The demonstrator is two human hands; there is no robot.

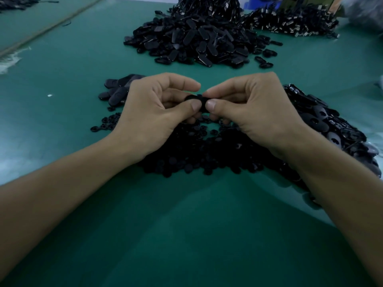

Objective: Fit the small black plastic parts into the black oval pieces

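Note:
My left hand (pixel 153 108) and my right hand (pixel 257 112) meet above the table, thumbs and forefingers pinching one black oval piece (pixel 202 101) between them. Fingers hide most of it, so I cannot tell whether a small part sits in it. Under my hands lies a heap of small black plastic parts (pixel 199 154). Black oval pieces lie in a pile at the right (pixel 323 119), and a few more (pixel 118 90) lie behind my left hand.
A big mound of black oval pieces (pixel 196 40) rises at the back centre, with another dark pile with pale bits (pixel 294 23) to its right. The green table (pixel 186 235) stretches toward me. A strip (pixel 51 25) runs along the far left.

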